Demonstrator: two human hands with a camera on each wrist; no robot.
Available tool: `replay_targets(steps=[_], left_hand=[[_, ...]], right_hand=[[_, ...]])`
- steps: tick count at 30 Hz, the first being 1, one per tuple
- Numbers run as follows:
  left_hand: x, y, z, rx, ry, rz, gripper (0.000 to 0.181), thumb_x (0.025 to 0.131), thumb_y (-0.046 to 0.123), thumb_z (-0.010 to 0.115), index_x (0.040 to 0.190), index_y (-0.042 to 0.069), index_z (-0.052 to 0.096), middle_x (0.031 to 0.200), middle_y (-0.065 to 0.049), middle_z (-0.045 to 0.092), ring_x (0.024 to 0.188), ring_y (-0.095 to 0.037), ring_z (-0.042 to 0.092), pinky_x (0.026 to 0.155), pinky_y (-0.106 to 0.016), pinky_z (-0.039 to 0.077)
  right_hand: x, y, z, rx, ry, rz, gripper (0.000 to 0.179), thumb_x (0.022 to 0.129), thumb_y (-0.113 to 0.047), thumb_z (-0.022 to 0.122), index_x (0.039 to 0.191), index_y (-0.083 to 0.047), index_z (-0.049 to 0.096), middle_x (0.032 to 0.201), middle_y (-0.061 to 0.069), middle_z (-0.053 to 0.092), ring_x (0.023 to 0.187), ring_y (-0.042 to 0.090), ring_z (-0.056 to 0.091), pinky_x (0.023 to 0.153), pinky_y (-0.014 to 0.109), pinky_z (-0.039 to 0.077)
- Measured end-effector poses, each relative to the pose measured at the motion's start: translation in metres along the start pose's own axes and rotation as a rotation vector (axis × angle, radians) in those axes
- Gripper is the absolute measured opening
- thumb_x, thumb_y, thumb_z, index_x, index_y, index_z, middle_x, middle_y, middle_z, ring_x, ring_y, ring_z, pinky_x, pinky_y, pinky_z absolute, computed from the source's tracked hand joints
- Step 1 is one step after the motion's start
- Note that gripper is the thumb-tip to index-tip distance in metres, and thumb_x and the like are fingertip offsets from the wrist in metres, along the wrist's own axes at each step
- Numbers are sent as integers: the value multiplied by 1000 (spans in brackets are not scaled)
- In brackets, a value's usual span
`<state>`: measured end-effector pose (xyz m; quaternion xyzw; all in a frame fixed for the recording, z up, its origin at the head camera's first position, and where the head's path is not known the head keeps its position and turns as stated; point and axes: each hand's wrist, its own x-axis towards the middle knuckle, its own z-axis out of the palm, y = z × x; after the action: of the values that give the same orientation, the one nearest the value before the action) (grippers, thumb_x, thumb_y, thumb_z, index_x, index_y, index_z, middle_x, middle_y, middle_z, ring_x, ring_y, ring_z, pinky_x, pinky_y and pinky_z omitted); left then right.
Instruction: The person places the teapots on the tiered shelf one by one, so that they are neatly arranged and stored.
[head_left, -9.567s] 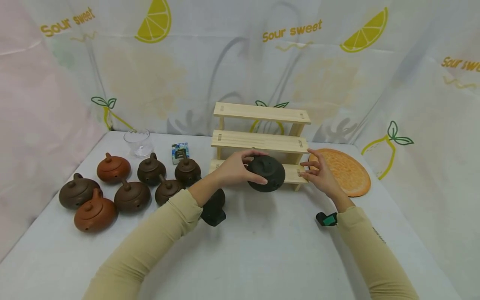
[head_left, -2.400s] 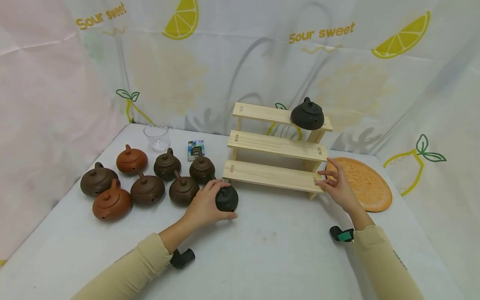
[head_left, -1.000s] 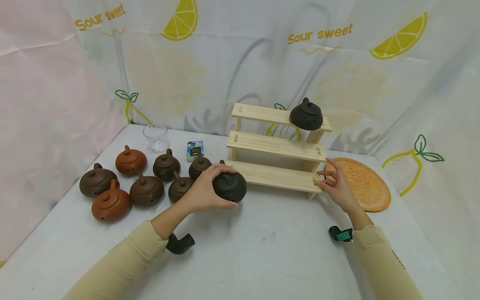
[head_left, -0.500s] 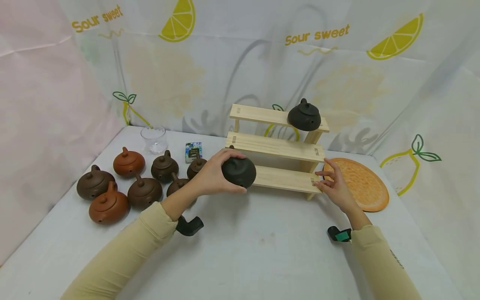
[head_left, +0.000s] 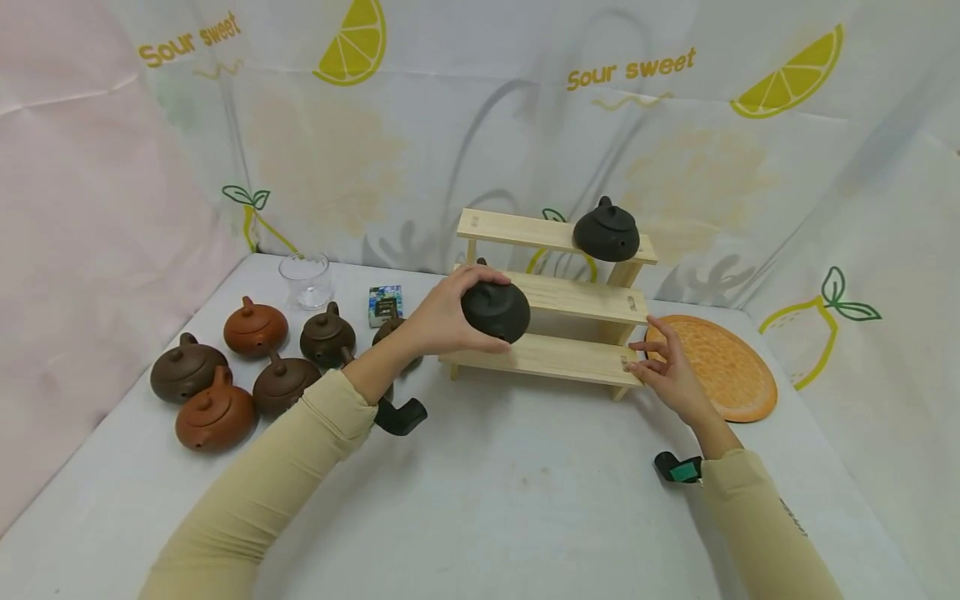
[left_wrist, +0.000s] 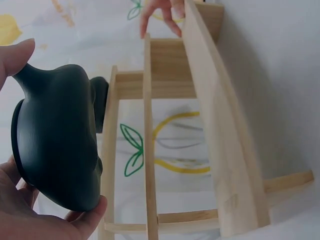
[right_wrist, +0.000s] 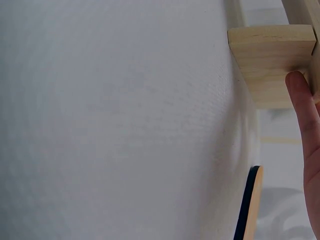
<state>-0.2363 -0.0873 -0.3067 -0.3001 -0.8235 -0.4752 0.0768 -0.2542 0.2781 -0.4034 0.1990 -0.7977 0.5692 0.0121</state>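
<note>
My left hand grips a black teapot between thumb and fingers, raised in front of the wooden shelf stand. In the left wrist view the teapot sits near the boards, its base not touching them. A second black teapot stands on the right part of the top board. My right hand holds the stand's right end, with fingers at the lower and middle boards. In the right wrist view one finger presses against the wooden end piece.
Several brown and reddish teapots are grouped on the left of the white table. Behind them are a clear glass cup and a small patterned box. A round orange mat lies right of the stand.
My left hand took the second black teapot from the table beside the stand and has carried it up and right. The first black teapot was set on the top board earlier. My right hand stays put.
</note>
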Motion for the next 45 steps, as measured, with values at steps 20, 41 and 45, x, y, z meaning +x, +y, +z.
replay_targets(steps=[20,41,45], left_hand=[[64,2,-7,33,-30,-61,74,62,30,87,127,16,54,127,1,45,113,-15,43,93,-32,36],[131,-12,1,71,-7,-143,72,68,30,83,130,15,51,129,-2,47,115,-17,44,94,-27,37],[135,-18,9,58,21,-160,75,69,31,83,133,17,48,133,-1,45,117,-18,43,94,-27,36]], right_hand=[[-2,1,-4,-8,7,2,77,89,9,55,148,-17,13,117,26,43,79,5,59,67,16,48],[0,4,-3,37,-20,-13,77,89,11,54,148,-18,13,116,24,43,80,6,60,70,17,49],[1,3,-4,41,-21,-19,77,88,12,54,147,-15,12,115,23,44,80,6,60,69,17,49]])
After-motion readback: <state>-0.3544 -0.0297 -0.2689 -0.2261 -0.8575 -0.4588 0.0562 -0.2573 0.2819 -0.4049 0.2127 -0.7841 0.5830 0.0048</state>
